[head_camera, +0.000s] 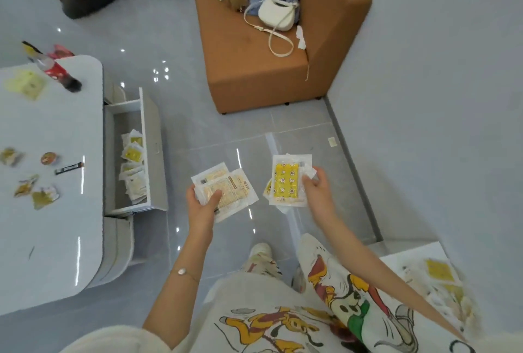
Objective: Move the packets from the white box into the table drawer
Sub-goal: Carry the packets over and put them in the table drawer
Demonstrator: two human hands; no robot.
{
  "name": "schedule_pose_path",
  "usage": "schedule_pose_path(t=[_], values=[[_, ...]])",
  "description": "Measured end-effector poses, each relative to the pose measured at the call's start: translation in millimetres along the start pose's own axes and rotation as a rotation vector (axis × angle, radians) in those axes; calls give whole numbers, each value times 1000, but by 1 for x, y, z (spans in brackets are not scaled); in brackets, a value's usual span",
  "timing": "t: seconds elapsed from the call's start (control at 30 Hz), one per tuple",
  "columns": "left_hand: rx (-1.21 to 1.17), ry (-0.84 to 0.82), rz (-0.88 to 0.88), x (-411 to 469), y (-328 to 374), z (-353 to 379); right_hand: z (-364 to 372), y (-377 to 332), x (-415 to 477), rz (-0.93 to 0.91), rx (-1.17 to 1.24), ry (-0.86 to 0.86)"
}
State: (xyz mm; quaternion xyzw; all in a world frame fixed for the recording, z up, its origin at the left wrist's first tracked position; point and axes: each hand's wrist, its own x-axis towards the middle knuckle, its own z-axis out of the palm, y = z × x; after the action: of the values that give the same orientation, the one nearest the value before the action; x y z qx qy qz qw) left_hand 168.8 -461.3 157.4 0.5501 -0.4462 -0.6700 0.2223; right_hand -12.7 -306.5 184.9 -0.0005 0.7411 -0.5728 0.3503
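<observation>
My left hand grips a fanned stack of pale packets, printed backs facing up, above the floor. My right hand holds a stack of packets with yellow patterned fronts. Both stacks hang over the grey tiles between the table and the white box. The white box sits at the lower right with more yellow packets in it. The table drawer stands pulled out at the left, and several packets lie inside.
The white table at the left carries a bottle, a yellow packet, snack wrappers and a small cup. A brown sofa with a white bag and clothes stands ahead. My legs in cartoon-print trousers fill the bottom.
</observation>
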Motion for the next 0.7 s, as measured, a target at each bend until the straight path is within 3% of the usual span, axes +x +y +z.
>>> schedule_pose_path(t=[0.33, 0.53, 0.7], values=[[-151, 299, 43, 53, 34, -67, 131, -61, 74, -37, -123, -279], [-230, 468, 51, 98, 57, -71, 191, -93, 135, -32, -204, -408], [-364, 640, 55, 136, 87, -57, 254, -133, 186, -41, -316, -616]])
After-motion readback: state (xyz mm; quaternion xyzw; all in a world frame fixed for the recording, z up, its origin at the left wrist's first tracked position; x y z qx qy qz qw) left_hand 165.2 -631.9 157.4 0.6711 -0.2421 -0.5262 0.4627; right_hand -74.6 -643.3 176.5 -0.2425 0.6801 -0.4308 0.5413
